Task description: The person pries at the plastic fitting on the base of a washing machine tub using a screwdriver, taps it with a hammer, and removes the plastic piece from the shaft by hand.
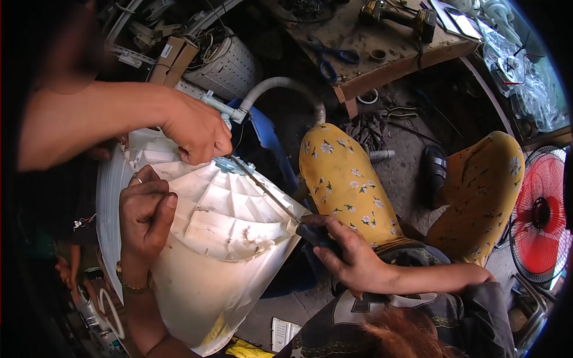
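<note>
A white plastic tub [203, 286], stained and ribbed on its end, lies tilted before me. My right hand [352, 250] is closed round the dark handle of a long screwdriver [271, 197]. Its shaft crosses the ribbed end toward a light-blue plastic part [231, 166]. My left hand [146, 215], with a ring and a bracelet, is curled into a fist against the tub's left side; what its fingers hold, if anything, is hidden. Another person's hand [200, 128] reaches in from the left, fingers closed near the screwdriver's far end.
A grey corrugated hose [274, 83] joins a pale valve [218, 107] behind the tub. A wooden table [346, 83] carries blue-handled scissors [331, 59], a cordless drill [400, 21] and a tape roll. At right stands a red fan [540, 212]. Below the tub is a blue container [268, 134].
</note>
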Demonstrator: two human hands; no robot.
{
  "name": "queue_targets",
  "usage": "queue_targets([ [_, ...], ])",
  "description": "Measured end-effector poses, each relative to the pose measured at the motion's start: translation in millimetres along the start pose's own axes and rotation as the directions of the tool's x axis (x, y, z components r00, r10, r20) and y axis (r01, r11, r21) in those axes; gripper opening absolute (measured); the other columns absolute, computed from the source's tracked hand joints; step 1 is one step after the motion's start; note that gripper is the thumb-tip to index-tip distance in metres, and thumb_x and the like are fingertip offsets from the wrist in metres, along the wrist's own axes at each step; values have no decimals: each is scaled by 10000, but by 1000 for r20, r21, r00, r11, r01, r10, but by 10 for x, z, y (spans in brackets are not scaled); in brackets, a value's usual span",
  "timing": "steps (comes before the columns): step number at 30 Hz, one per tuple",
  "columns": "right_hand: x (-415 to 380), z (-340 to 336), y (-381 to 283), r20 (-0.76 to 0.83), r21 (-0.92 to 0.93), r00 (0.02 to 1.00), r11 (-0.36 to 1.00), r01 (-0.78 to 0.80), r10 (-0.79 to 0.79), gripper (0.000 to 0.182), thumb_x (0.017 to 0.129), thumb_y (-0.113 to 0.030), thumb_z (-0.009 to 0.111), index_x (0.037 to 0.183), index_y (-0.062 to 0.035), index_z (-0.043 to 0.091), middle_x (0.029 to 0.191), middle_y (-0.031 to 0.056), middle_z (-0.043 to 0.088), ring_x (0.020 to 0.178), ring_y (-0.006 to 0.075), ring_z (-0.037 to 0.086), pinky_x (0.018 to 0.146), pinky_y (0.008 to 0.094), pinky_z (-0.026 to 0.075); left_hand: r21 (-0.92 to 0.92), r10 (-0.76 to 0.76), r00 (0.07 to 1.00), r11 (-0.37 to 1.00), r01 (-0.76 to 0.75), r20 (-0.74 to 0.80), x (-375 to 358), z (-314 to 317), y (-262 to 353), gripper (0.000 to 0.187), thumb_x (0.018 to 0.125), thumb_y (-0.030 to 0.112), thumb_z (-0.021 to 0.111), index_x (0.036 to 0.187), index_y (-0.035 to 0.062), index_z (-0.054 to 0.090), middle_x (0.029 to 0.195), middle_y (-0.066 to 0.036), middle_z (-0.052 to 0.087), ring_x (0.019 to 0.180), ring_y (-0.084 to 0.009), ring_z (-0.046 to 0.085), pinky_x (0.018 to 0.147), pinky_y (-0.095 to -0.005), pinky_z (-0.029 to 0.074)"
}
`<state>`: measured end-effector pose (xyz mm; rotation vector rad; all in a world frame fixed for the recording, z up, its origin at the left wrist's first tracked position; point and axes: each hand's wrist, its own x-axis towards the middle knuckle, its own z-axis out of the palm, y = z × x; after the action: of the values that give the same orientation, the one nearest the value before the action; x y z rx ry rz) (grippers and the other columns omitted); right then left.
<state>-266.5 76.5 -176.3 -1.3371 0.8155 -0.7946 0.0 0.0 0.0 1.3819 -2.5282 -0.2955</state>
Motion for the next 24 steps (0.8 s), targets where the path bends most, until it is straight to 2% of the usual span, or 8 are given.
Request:
queue_targets([
  [5,4,22,35,-14,5,999,1000,31,-31,432,888,-9,519,1308,-28,420,1099,184,573,935,252,619,812,339,497,30,6,1000,1000,-6,7,-8,-18,-10,286,805,64,570,566,-28,442,573,-120,467,594,-275,406,614,-375,345],
  [8,12,18,-4,2,3,1000,1000,-17,17,432,882,-3,527,1300,-20,422,1122,191,571,1000,267,604,861,339,478,25,7,1000,1000,-7,0,-13,-19,-2,280,801,53,565,563,-29,444,574,-125,471,590,-279,404,616,-377,343],
  [11,10,63,69,-40,18,999,999,29,-28,435,858,-29,573,1275,-17,448,1184,199,536,1153,378,521,969,406,429,20,3,1000,1000,-3,-17,-7,5,16,275,796,49,565,561,-30,446,572,-129,475,582,-281,403,628,-381,346],
  [17,-9,90,79,-61,12,997,999,39,-38,432,859,-24,572,1270,-13,439,1176,205,540,1140,379,530,957,404,436,20,24,1000,1000,-24,-7,17,17,27,294,809,60,549,551,-18,433,540,-118,432,546,-280,389,625,-384,336],
  [20,-19,81,29,-44,41,998,999,-34,36,428,865,-24,568,1270,-16,427,1168,213,545,1141,376,532,954,401,436,16,20,1000,1000,-20,-7,7,19,21,303,815,65,539,546,-9,423,535,-116,415,541,-278,385,621,-386,329],
  [24,-11,83,27,-41,35,999,999,-33,34,431,867,-23,569,1271,-20,420,1160,219,550,1133,375,536,955,404,431,28,11,1000,1000,-12,17,9,-5,10,307,813,67,541,544,-8,415,537,-119,417,543,-276,385,621,-388,328],
])
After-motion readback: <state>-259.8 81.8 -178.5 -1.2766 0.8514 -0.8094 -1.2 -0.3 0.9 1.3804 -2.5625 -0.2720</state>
